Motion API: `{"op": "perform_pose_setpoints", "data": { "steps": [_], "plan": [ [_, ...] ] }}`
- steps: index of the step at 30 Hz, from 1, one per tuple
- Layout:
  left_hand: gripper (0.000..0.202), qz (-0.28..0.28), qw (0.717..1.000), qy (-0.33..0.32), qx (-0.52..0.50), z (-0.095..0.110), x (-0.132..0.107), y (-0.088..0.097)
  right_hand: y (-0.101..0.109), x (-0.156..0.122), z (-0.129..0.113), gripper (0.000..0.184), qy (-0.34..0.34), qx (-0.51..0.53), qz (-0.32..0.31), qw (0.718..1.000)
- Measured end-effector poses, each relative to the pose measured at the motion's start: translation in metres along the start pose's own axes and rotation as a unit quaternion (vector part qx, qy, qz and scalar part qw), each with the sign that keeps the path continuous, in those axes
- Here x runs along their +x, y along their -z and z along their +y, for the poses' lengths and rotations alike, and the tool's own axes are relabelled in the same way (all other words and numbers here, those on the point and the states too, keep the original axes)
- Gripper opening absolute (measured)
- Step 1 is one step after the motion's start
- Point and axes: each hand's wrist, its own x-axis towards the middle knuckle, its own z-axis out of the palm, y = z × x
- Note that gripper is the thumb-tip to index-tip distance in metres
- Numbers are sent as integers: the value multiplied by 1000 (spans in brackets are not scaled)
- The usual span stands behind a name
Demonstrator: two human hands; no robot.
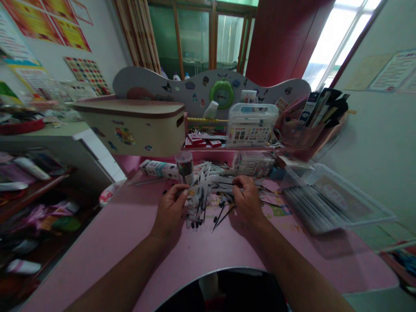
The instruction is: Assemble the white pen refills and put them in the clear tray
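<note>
A heap of white pen barrels and thin black refills [212,184] lies in the middle of the pink desk [136,242]. My left hand [170,207] is closed round a bundle of white pens [198,197], with their black tips pointing down towards me. Just to the right, my right hand [247,199] rests on the heap, its fingers curled and pinching at pens in it. Loose black refills [222,214] lie between the two hands.
A clear plastic tray [328,199] with rows of pens stands at the right. A small dark jar [184,167] and a carton [159,169] sit behind the heap. A cream box [130,125], a clear storage box [251,123] and a holder of stationery [318,115] occupy the shelf.
</note>
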Motion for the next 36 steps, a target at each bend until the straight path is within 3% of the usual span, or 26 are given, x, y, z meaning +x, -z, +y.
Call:
{"op": "perform_pose_setpoints", "data": {
  "steps": [7,12,19,22,25,28,36],
  "plan": [
    [24,-13,997,-29,75,5,-3,-2,0,1,3,12,26,-29,-18,999],
    [17,-60,980,-65,177,10,-8,-2,2,0,0,13,47,-3,-35,998],
    [17,-117,934,-175,289,7,-6,0,-1,-9,-12,34,72,179,-120,974],
    [20,-124,924,-176,316,7,-7,0,-3,-11,-13,46,59,250,-105,961],
    [21,-99,933,-157,310,7,-7,1,-5,-11,-10,42,-1,248,-50,967],
    [21,-81,945,-132,289,6,-6,2,-6,-12,-9,34,-43,210,-47,976],
    [18,-93,960,-122,232,9,-8,-3,-11,-20,-15,55,61,126,-134,981]
  ]
}}
